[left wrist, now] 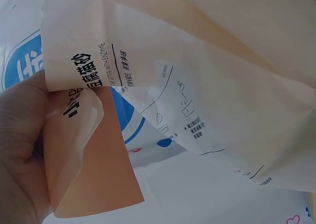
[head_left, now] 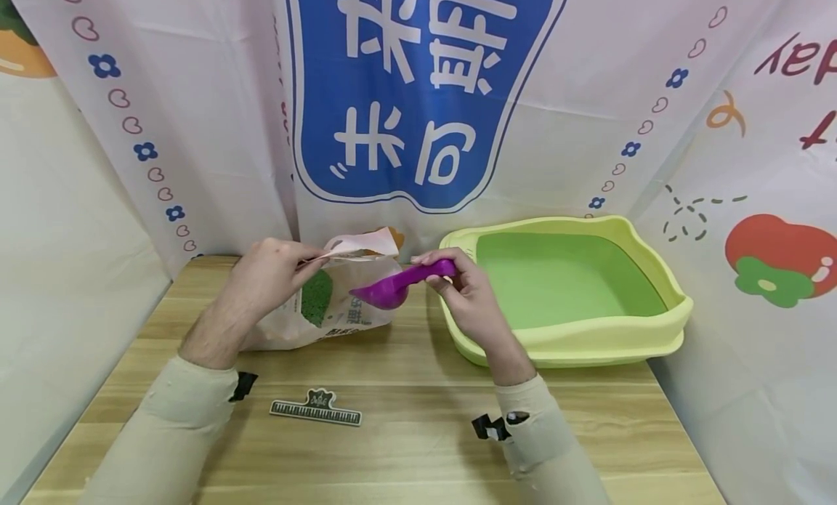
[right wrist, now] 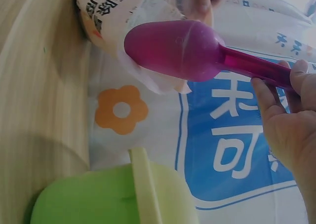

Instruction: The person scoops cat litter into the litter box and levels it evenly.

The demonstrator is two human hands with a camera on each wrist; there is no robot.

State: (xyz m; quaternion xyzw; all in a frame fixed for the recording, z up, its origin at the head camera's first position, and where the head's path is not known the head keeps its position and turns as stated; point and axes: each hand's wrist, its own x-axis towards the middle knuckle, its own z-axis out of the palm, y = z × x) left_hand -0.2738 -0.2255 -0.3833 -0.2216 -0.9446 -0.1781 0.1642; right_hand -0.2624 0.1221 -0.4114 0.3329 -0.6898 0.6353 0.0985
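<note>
1. The surface (head_left: 418, 454) is pale, striped wood grain, set in a corner enclosed by printed hangings.
2. Behind it hangs a white cloth (head_left: 229, 120) with a large blue panel of white characters; the right wall (head_left: 739, 360) bears a red fruit print.
3. A yellow-green tray (head_left: 601, 346) stands at the surface's right; its green interior shows.
4. A keyboard-patterned clip (head_left: 316, 407) lies flat near the front, apart from everything else.
5. The pale printed bag (head_left: 349, 320) is at the back left; the left hand (head_left: 271, 272) pinches its top edge, and that arm hides its left part.
6. The right hand (head_left: 467, 294) grips the handle of the purple scoop (head_left: 387, 293), whose bowl overlaps the bag's front in the head view; whether they touch, I cannot tell.
</note>
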